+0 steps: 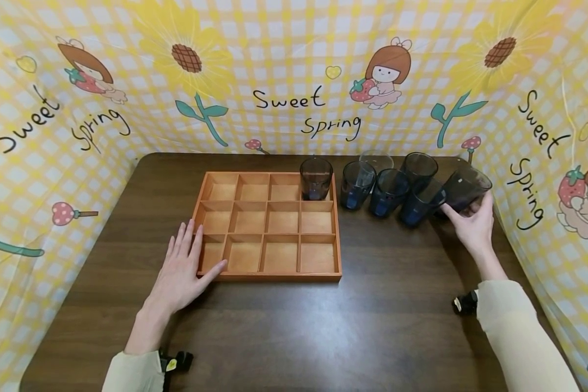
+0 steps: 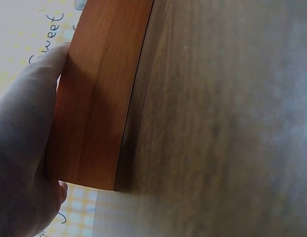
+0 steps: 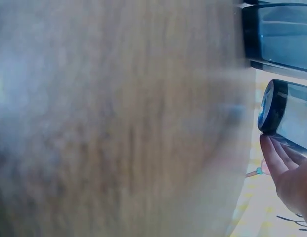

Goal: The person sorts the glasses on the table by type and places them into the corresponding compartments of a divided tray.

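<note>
My right hand (image 1: 472,226) grips a dark tinted drinking glass (image 1: 467,185) at the far right. This glass is tilted, its mouth leaning right; in the right wrist view the base of the held glass (image 3: 279,106) shows lifted off the table. With its fingers straight, my left hand (image 1: 176,277) rests on the front left corner of a wooden compartment tray (image 1: 274,277). In the left wrist view it lies against the tray's outer wall (image 2: 94,103). Another dark glass (image 1: 316,179) stands upright in the tray's back right compartment.
Several more glasses (image 1: 389,193) stand close together between the tray and my right hand, partly hiding one another; a clear rim (image 1: 376,159) shows behind them. The brown table (image 1: 294,332) is bordered behind and on both sides by a yellow checked cloth (image 1: 284,54).
</note>
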Action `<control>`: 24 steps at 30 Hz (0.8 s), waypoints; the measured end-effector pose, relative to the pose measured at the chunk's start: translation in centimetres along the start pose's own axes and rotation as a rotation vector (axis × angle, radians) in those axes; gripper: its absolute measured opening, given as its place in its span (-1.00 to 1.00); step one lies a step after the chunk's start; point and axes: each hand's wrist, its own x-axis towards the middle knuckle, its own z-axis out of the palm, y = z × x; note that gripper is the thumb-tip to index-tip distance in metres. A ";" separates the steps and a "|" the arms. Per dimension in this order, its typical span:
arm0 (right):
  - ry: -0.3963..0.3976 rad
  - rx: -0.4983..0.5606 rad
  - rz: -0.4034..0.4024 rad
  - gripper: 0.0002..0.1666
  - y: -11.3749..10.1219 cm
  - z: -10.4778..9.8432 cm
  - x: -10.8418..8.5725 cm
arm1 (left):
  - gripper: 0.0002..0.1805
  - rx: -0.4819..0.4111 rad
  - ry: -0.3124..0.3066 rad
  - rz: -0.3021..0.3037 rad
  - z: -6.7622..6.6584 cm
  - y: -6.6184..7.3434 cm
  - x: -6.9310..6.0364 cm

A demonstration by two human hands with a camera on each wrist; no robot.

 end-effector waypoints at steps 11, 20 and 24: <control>0.033 0.081 -0.028 -0.02 -0.9 -1.0 -1.4 | 0.22 -0.012 -0.014 -0.017 -0.1 0.1 -0.1; 0.085 0.129 -0.050 -0.05 -1.1 -1.8 -3.0 | 0.21 -0.014 -0.001 -0.013 -0.1 0.1 -0.1; 0.104 0.161 -0.062 -0.09 -1.5 -2.1 -3.8 | 0.21 -0.011 -0.002 -0.012 0.0 0.1 0.0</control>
